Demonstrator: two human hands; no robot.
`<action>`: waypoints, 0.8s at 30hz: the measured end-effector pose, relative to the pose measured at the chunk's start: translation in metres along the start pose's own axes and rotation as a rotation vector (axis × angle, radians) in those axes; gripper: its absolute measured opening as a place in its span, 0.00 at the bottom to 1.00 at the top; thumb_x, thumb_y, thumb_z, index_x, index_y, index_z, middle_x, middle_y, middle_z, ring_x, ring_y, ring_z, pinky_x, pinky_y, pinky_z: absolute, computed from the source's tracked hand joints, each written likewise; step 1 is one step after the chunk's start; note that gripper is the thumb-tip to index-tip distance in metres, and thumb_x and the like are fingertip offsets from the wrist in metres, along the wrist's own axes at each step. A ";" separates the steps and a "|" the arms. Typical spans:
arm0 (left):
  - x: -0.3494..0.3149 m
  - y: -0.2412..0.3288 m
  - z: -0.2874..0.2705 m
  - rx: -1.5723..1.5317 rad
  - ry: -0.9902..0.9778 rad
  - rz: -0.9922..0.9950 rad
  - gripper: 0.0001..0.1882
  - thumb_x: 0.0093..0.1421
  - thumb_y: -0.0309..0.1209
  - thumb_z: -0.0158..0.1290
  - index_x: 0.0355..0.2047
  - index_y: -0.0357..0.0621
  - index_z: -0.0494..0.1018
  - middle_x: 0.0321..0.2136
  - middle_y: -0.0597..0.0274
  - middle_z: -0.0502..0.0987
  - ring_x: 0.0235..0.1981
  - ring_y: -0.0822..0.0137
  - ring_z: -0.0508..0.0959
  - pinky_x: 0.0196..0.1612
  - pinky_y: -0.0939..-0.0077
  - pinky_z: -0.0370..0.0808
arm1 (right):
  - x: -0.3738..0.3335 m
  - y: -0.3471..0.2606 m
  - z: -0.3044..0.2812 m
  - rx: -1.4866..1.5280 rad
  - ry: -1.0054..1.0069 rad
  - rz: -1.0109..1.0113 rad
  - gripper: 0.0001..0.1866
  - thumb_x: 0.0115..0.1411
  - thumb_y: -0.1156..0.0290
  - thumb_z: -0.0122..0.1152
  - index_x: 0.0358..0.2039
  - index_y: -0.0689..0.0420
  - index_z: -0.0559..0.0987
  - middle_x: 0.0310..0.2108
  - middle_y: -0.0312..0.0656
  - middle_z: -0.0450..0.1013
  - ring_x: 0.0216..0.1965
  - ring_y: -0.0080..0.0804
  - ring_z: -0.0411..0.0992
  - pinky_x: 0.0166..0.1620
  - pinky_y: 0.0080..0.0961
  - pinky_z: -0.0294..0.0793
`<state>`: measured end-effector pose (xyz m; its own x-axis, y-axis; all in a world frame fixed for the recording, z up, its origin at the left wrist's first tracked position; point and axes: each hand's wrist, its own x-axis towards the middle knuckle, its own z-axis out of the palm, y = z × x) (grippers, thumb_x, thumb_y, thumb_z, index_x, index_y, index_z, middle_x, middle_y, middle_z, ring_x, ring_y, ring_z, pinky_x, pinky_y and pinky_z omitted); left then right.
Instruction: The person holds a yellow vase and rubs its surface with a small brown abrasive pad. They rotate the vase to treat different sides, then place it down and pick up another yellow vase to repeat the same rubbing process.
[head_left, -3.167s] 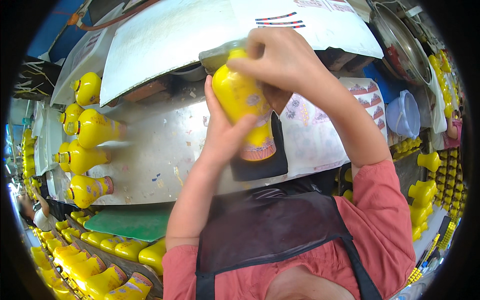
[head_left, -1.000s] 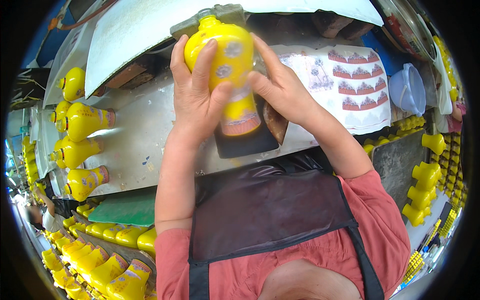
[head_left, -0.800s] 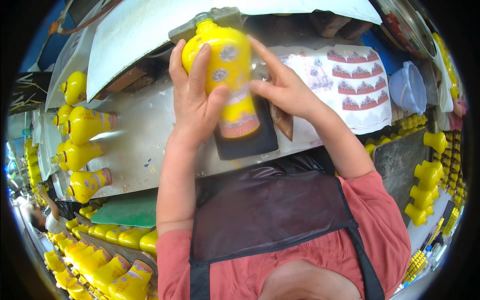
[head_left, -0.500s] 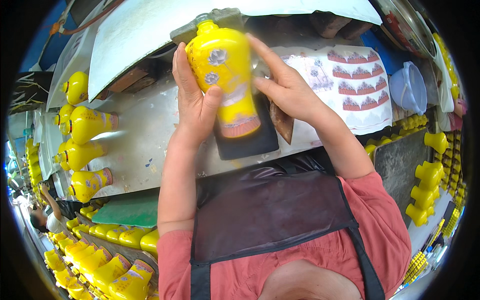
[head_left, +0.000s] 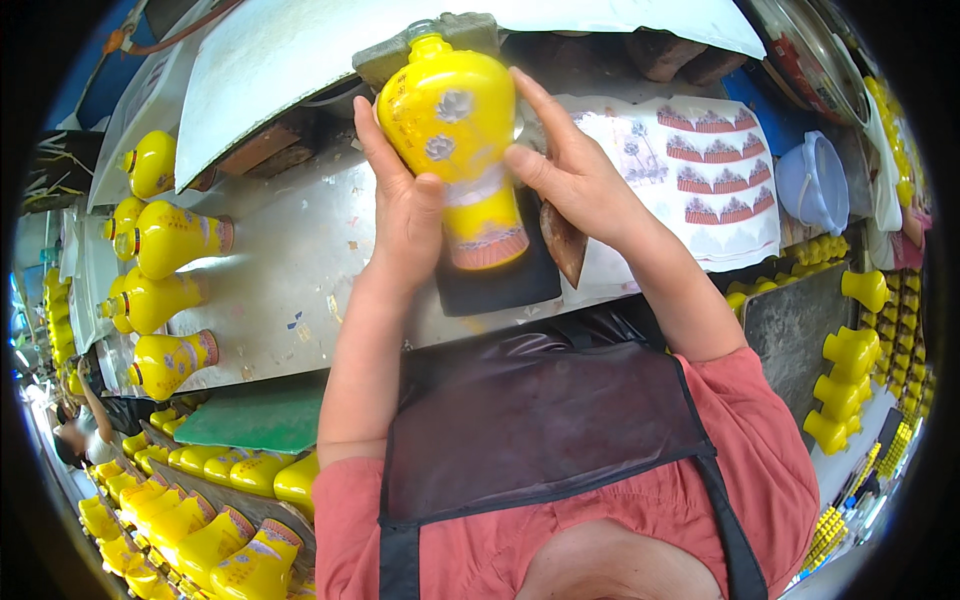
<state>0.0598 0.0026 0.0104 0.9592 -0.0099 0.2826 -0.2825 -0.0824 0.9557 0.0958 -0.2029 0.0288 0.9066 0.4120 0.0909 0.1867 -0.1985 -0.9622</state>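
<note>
A glossy yellow bottle (head_left: 425, 85) lies on its side, its shoulder and glass-like neck pointing away from me. Grey-lilac lotus flower prints mark its body, and a pink patterned band rings its base. My left hand (head_left: 408, 205) presses against its left side, thumb on the print. My right hand (head_left: 580, 180) holds the other side, fingers along the edge and thumb on the body. Beneath the base is a black pad (head_left: 500, 295), while the neck rests by a grey block (head_left: 380, 62). A brown pointed piece (head_left: 565, 245) lies beside the pad.
Wet transfer sheets (head_left: 720, 165) with pink bands lie right of the bottle, a pale blue bucket (head_left: 815, 180) beyond. Several decorated yellow bottles (head_left: 175, 240) lie on the metal tabletop (head_left: 290, 300) at left. More fill racks on both sides. A person (head_left: 90, 430) works far left.
The bottle has shifted slightly right and straightened between my hands, its flower prints moving right with it. Both hands keep hold of it, my left hand having moved a little right.
</note>
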 end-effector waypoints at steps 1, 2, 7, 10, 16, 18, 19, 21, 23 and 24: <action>0.001 -0.003 -0.001 0.009 -0.006 0.014 0.58 0.68 0.65 0.45 0.75 0.44 0.22 0.72 0.44 0.52 0.71 0.52 0.58 0.71 0.61 0.57 | 0.001 0.002 0.001 0.027 -0.008 0.030 0.44 0.66 0.59 0.62 0.75 0.58 0.52 0.70 0.62 0.60 0.71 0.51 0.60 0.69 0.35 0.60; 0.001 -0.005 -0.002 0.031 -0.016 0.032 0.58 0.68 0.64 0.46 0.75 0.44 0.23 0.71 0.44 0.53 0.70 0.52 0.60 0.71 0.61 0.58 | 0.002 0.003 0.002 0.031 -0.001 0.020 0.45 0.65 0.58 0.63 0.75 0.58 0.52 0.69 0.63 0.61 0.70 0.52 0.61 0.69 0.35 0.61; -0.001 -0.013 -0.006 0.033 -0.030 0.025 0.55 0.70 0.54 0.51 0.76 0.46 0.24 0.70 0.46 0.57 0.68 0.53 0.64 0.69 0.62 0.62 | 0.000 0.004 0.005 -0.012 0.022 0.008 0.49 0.62 0.56 0.67 0.75 0.57 0.51 0.61 0.64 0.70 0.58 0.52 0.75 0.60 0.36 0.72; -0.001 -0.012 -0.007 -0.008 -0.040 0.020 0.54 0.70 0.49 0.53 0.76 0.47 0.24 0.70 0.47 0.57 0.68 0.54 0.64 0.69 0.62 0.63 | -0.002 -0.001 0.005 0.032 0.000 0.092 0.51 0.61 0.54 0.69 0.75 0.57 0.51 0.55 0.63 0.75 0.45 0.46 0.80 0.52 0.35 0.76; 0.000 -0.004 -0.007 -0.119 -0.050 -0.014 0.52 0.71 0.45 0.53 0.76 0.49 0.25 0.71 0.48 0.54 0.69 0.56 0.61 0.71 0.62 0.59 | -0.004 -0.012 0.003 0.026 -0.006 0.120 0.53 0.58 0.53 0.71 0.75 0.58 0.51 0.51 0.63 0.76 0.38 0.39 0.80 0.48 0.33 0.77; 0.000 -0.001 -0.007 -0.110 -0.053 -0.023 0.51 0.71 0.43 0.53 0.77 0.49 0.26 0.71 0.48 0.53 0.70 0.56 0.60 0.71 0.62 0.58 | -0.005 -0.011 0.002 0.010 -0.027 0.161 0.54 0.57 0.52 0.72 0.75 0.59 0.51 0.52 0.63 0.76 0.37 0.39 0.79 0.47 0.32 0.77; 0.000 0.000 -0.008 -0.102 -0.060 -0.005 0.51 0.70 0.43 0.53 0.77 0.48 0.27 0.72 0.48 0.53 0.71 0.56 0.59 0.72 0.62 0.57 | -0.004 -0.010 0.003 0.007 -0.027 0.158 0.55 0.57 0.52 0.72 0.75 0.59 0.51 0.53 0.63 0.75 0.37 0.38 0.79 0.47 0.32 0.77; 0.000 0.000 -0.009 -0.040 -0.064 0.003 0.50 0.70 0.41 0.53 0.77 0.46 0.29 0.72 0.47 0.52 0.71 0.55 0.58 0.72 0.62 0.56 | -0.004 -0.007 0.004 0.010 -0.012 0.120 0.55 0.57 0.51 0.72 0.75 0.60 0.51 0.54 0.62 0.75 0.36 0.37 0.79 0.46 0.32 0.78; 0.001 -0.001 -0.009 -0.019 -0.054 0.021 0.50 0.70 0.42 0.53 0.77 0.45 0.30 0.72 0.47 0.51 0.72 0.55 0.57 0.72 0.61 0.56 | -0.003 -0.003 0.004 0.008 0.012 0.053 0.55 0.57 0.52 0.72 0.75 0.60 0.51 0.55 0.62 0.74 0.35 0.36 0.78 0.45 0.31 0.78; 0.001 -0.002 -0.010 0.007 -0.047 0.027 0.50 0.70 0.42 0.53 0.77 0.44 0.31 0.72 0.46 0.50 0.72 0.55 0.56 0.73 0.61 0.55 | -0.002 -0.001 0.005 -0.001 0.021 0.021 0.55 0.57 0.52 0.72 0.75 0.60 0.51 0.55 0.62 0.74 0.35 0.36 0.78 0.45 0.31 0.78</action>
<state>0.0612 0.0125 0.0091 0.9508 -0.0588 0.3042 -0.3085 -0.0883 0.9471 0.0919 -0.1989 0.0287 0.9181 0.3890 0.0759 0.1678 -0.2080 -0.9636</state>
